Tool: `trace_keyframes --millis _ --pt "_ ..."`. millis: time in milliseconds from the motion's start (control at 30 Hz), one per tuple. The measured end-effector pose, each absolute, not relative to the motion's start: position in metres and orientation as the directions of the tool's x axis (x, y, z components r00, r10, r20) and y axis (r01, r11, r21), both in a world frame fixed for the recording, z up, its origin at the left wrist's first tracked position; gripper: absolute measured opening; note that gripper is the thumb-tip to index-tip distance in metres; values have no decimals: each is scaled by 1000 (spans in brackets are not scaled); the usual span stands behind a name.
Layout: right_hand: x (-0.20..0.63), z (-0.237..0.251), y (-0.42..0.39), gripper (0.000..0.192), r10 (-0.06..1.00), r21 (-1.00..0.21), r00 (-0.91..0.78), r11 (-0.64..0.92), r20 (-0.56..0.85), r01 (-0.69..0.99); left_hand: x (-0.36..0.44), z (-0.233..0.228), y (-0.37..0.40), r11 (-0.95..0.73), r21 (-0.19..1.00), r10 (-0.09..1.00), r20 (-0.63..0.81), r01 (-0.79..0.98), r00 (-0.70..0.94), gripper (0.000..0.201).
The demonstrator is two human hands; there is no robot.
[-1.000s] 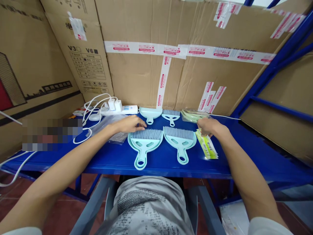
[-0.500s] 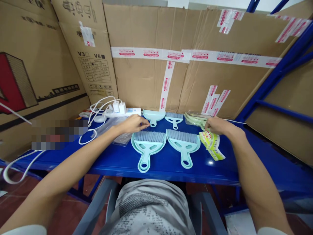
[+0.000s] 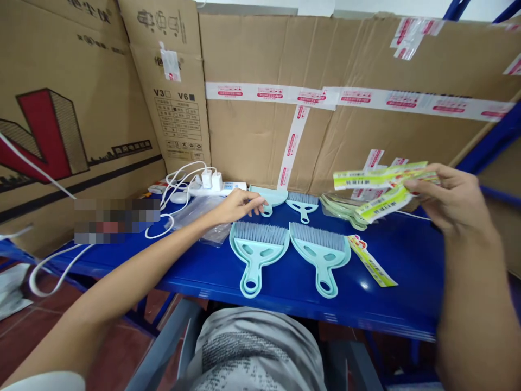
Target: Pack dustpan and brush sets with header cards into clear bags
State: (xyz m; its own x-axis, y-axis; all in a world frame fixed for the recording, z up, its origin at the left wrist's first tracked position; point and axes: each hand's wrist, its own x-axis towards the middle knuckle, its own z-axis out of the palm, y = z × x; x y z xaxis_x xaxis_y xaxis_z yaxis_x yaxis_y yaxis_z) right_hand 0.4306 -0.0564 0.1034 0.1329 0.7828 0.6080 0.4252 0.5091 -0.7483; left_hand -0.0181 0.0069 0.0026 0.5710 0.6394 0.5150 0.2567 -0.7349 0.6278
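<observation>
Holding a fanned bundle of yellow-green printed label cards point(image 3: 382, 187) pinched between thumb and fingers, the right hand point(image 3: 456, 201) is raised above the right part of the blue shelf surface point(image 3: 407, 260), with the cards clear of the surface. The left hand point(image 3: 238, 205) hovers with fingers loosely curled and open, gripping nothing, just above the top edge of the left brush point(image 3: 258, 251) and close to the small dustpan point(image 3: 269, 197). Beside the left brush lies the right brush point(image 3: 319, 252), the two all but touching, handles toward the front edge. Behind them lie the small dustpan and a small brush point(image 3: 303, 202). A stack of clear-bagged green items point(image 3: 340, 207) sits under the raised cards, partly covered by them. One loose label card point(image 3: 368, 259) lies flat to the right of the right brush. Clear plastic bags point(image 3: 199, 214) lie under the left forearm, next to a white power strip point(image 3: 211, 187) with chargers and looping white cables point(image 3: 163, 217). Taped cardboard boxes point(image 3: 252, 130) wall in the back and left. A blurred patch hides part of the left side. The print on the cards is too small to read. Open blue surface remains right of the loose card.
</observation>
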Motion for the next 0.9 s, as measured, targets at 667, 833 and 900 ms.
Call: trace_keyframes --millis 667,833,900 --pt "353 45 -27 31 962 -745 -233 259 143 614 -40 18 9 -701 584 596 165 409 786 45" --pt "361 40 -19 22 915 -364 -402 385 34 848 -52 28 9 -800 326 577 184 505 795 31" --pt "354 38 -20 23 896 -246 -437 443 82 862 -51 26 11 -826 290 545 198 483 815 30"
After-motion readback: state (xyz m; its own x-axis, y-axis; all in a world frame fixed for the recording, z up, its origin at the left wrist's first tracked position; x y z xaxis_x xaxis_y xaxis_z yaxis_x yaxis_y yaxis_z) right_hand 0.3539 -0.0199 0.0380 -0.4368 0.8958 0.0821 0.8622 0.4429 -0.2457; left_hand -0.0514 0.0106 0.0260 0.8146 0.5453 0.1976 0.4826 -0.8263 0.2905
